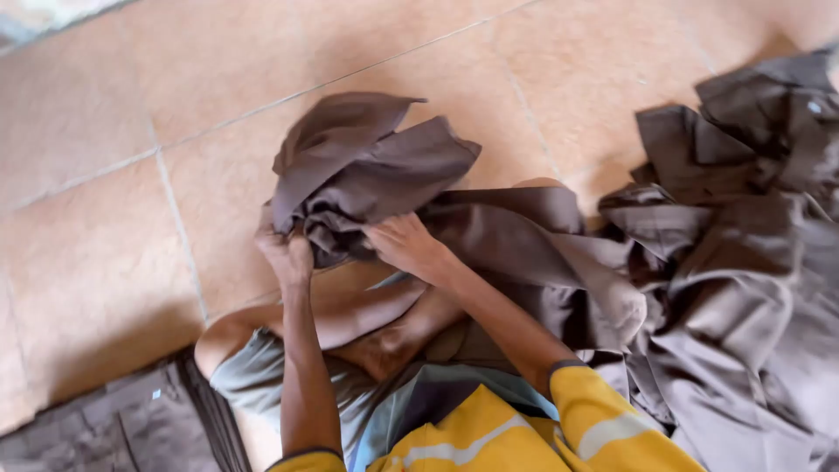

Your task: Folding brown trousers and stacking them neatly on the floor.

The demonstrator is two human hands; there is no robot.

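I sit on the floor with legs crossed, and both hands grip one brown garment bunched up in front of me. My left hand clutches its lower left folds. My right hand pinches the cloth at its lower middle. The garment trails to the right across my knee toward a heap of more brown garments. My sleeves are yellow with a pale stripe.
Orange floor tiles with pale grout lines cover the ground ahead and to the left. A flat stack of folded brown cloth lies at the lower left beside my knee. The heap of brown garments fills the right side.
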